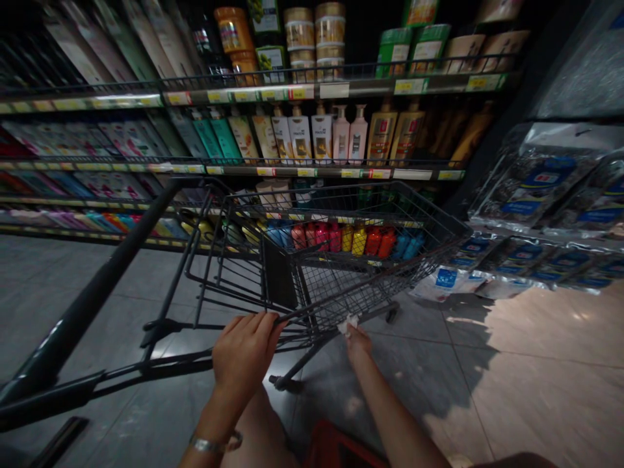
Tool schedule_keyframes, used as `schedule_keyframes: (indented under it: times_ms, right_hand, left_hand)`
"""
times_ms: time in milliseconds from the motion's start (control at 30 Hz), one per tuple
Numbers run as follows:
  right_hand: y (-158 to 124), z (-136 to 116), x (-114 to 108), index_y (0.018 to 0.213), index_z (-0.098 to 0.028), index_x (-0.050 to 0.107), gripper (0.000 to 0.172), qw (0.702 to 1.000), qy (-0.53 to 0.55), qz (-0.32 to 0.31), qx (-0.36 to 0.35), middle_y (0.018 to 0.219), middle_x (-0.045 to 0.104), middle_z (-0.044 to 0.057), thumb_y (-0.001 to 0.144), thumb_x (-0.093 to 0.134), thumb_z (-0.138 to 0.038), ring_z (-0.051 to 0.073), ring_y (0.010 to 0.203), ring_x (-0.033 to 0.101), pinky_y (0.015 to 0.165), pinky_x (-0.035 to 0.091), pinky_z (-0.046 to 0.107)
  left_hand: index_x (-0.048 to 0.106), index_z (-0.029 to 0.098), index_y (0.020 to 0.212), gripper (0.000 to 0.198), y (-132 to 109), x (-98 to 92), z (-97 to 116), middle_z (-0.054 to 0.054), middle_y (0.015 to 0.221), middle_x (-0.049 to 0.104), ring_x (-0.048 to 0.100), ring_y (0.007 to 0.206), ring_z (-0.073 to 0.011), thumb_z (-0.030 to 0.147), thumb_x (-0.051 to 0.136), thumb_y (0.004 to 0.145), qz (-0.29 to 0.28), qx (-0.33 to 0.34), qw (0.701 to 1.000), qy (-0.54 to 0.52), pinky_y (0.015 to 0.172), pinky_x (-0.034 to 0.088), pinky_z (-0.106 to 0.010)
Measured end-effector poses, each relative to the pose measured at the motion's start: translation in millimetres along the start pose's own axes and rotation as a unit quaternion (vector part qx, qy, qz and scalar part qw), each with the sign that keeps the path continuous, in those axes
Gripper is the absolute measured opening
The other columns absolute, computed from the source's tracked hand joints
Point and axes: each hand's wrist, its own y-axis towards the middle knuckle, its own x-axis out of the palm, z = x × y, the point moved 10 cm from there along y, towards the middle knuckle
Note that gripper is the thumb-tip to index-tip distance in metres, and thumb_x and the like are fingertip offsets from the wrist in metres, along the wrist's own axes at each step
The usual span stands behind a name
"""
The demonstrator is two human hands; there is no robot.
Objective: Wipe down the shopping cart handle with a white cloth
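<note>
A dark wire shopping cart [351, 286] stands across the view, its push handle [112, 279] at the left. My left hand [246, 351] is closed over the cart's near upper rail, a metal bracelet at the wrist. Lower and to the right, my right hand [358, 341] pinches a crumpled white cloth or tissue [348, 324] against the cart's lower side wires. I cannot tell which of the two materials it is. The mesh of the basket shows no goods inside.
Shelves beyond the cart hold pump bottles [299, 138], jars [330, 32] and colourful bottles [336, 237]. Silvery packs [541, 182] hang at the right. A red object [336, 448] sits low on the tiled floor [536, 377]. One cart wheel [287, 382] is near my legs.
</note>
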Motion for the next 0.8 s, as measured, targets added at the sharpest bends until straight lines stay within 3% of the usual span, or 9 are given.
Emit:
schedule_keyframes:
  times_ms: [100,233,367,533,700,800]
  right_hand:
    - [-10.8,3.4,11.3,0.085,-0.013,0.060,0.013,0.999,0.027,0.001,0.046,0.076,0.061,-0.002,0.087,0.062,-0.026,0.008,0.062,0.058,0.057,0.050,0.023]
    - [-36.8,-4.6,23.2,0.065,-0.016,0.057,0.016,0.996,0.075,-0.012,0.055,0.060,0.059,-0.006,0.062,0.073,-0.014,0.009,0.055,0.057,0.057,0.050,0.023]
    - [-62.1,-18.7,35.6,0.059,-0.018,0.058,0.018,0.992,0.108,-0.044,0.039,0.053,0.059,-0.005,0.048,0.073,-0.019,0.011,0.054,0.057,0.055,0.048,0.025]
    - [-88.4,-41.2,43.2,0.056,-0.017,0.061,0.020,0.987,0.127,-0.097,0.023,0.053,0.060,-0.002,0.043,0.074,-0.025,0.013,0.057,0.057,0.058,0.049,0.028]
    - [-91.4,-63.6,22.8,0.067,-0.014,0.068,0.026,0.980,0.112,-0.162,-0.001,0.066,0.068,0.002,0.047,0.078,-0.027,0.018,0.071,0.062,0.065,0.047,0.027]
    - [-66.8,-61.5,-9.8,0.064,-0.014,0.067,0.024,0.991,0.078,-0.108,-0.012,0.061,0.066,0.000,0.047,0.078,-0.026,0.015,0.063,0.061,0.060,0.045,0.025]
  left_hand:
    - [0.059,0.020,0.073,0.026,1.3,-1.3,0.1,0.001,0.063,0.065,0.058,0.060,-0.0169,0.032,0.047,0.093,0.002,0.000,1.000,0.000,0.065,0.040,-0.030]
    - [0.059,0.021,0.073,0.026,2.0,1.2,-1.0,0.001,0.063,0.066,0.059,0.060,-0.0169,0.033,0.047,0.092,-0.015,-0.004,1.000,0.000,0.065,0.039,-0.030]
    - [0.059,0.021,0.073,0.027,1.4,2.2,-2.4,0.000,0.065,0.067,0.059,0.060,-0.0172,0.034,0.046,0.092,-0.018,-0.010,1.000,-0.003,0.064,0.039,-0.030]
    - [0.059,0.020,0.072,0.029,1.6,0.0,0.3,-0.001,0.064,0.067,0.060,0.060,-0.0177,0.035,0.045,0.093,-0.005,0.000,1.000,-0.001,0.063,0.039,-0.031]
    - [0.059,0.020,0.073,0.028,1.8,-2.5,3.0,-0.001,0.063,0.066,0.060,0.059,-0.0181,0.035,0.046,0.092,0.003,0.008,1.000,-0.001,0.063,0.039,-0.030]
    - [0.059,0.019,0.073,0.028,1.4,-3.5,4.7,-0.001,0.063,0.066,0.060,0.059,-0.0178,0.035,0.046,0.093,0.007,0.011,1.000,0.001,0.063,0.039,-0.030]
